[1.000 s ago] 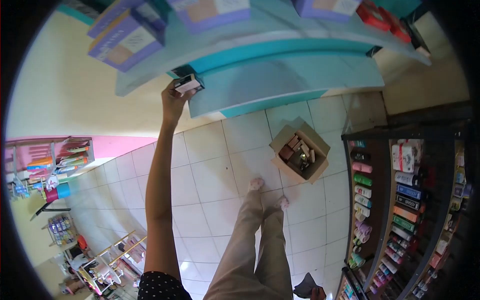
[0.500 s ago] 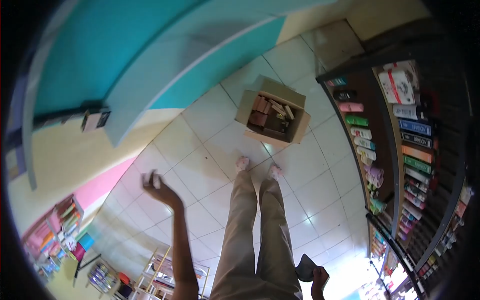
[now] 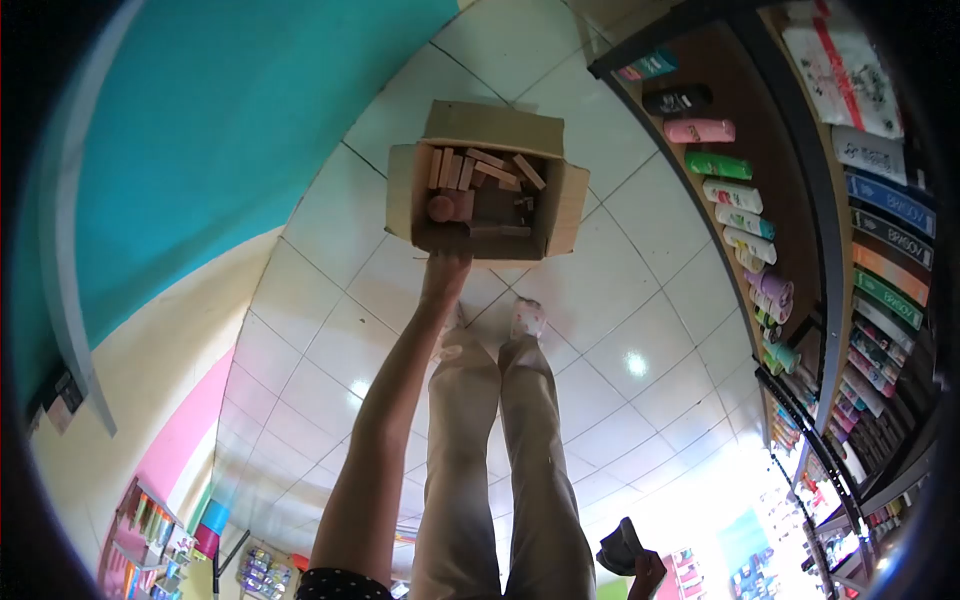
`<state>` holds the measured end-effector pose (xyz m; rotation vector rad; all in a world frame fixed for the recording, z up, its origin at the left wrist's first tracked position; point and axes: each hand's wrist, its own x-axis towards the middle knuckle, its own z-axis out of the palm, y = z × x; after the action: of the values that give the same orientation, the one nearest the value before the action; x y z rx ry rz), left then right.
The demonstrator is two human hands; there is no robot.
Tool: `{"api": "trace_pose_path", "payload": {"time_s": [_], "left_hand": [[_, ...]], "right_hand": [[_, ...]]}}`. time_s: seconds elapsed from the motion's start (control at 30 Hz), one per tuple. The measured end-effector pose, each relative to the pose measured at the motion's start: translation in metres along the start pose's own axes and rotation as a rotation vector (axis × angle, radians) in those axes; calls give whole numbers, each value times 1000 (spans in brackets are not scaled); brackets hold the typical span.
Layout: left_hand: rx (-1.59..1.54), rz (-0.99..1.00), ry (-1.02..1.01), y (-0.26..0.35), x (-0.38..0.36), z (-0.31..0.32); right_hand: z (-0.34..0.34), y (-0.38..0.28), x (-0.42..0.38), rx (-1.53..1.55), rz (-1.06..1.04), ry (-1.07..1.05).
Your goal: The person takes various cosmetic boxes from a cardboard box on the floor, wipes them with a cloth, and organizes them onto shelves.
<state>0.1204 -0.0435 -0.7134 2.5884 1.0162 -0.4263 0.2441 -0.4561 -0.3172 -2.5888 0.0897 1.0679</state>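
Observation:
An open cardboard box [image 3: 572, 210] sits on the tiled floor just beyond my feet. Inside it are several small pinkish-brown boxes [image 3: 452, 170], a round pinkish item [image 3: 441, 208] and a few dark pieces. My left hand [image 3: 448, 268] reaches down to the near wall of the box, its fingers curled over the edge; their tips are lost in shadow. Low at the right, by my leg, my right hand [image 3: 648, 576] is closed on a dark grey cloth [image 3: 620, 547], partly cut off by the frame's bottom.
Shelves with bottles [image 3: 718, 165] and hair-colour boxes [image 3: 890, 202] run along the right side. A teal wall panel [image 3: 230, 110] stands at the left, with a pink-striped wall [image 3: 190, 430] below it. White floor tiles [image 3: 620, 300] surround the box.
My left hand has moved from free air at the left to the near edge of the box. The box appears closer and further left in view. My right hand still holds the cloth.

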Motion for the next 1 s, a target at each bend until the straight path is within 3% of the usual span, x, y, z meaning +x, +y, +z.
{"api": "trace_pose_path", "payload": {"time_s": [0.17,0.4,0.47,0.5,0.57,0.6,0.67,0.73,0.87,0.93,1.0], "left_hand": [[-34,167,28,-8,-27,-5],[-86,121,58,-17,-50,11],[-160,134,-150,-23,-50,9],[-159,135,-150,-23,-44,2],[-376,192,-511,-28,-20,-10],[-378,191,-507,-29,-6,-2],[-360,71,-289,-21,17,22],[-154,-161,-399,0,41,27],[-128,17,-467,-5,50,115],[-128,-32,-323,-1,50,113],[-121,17,-412,-2,52,98]], "right_hand": [[8,3,-6,-54,199,-42],[6,14,-17,-54,294,-43],[7,16,-19,-55,314,-42],[9,17,-17,-54,322,-44],[20,17,-10,-49,323,-47],[25,14,-7,-39,275,-18],[41,-2,-5,-44,180,119],[39,13,-1,-62,186,79],[38,19,-3,-87,215,72],[40,4,-1,-103,237,60],[42,1,-1,-112,258,46]]}}
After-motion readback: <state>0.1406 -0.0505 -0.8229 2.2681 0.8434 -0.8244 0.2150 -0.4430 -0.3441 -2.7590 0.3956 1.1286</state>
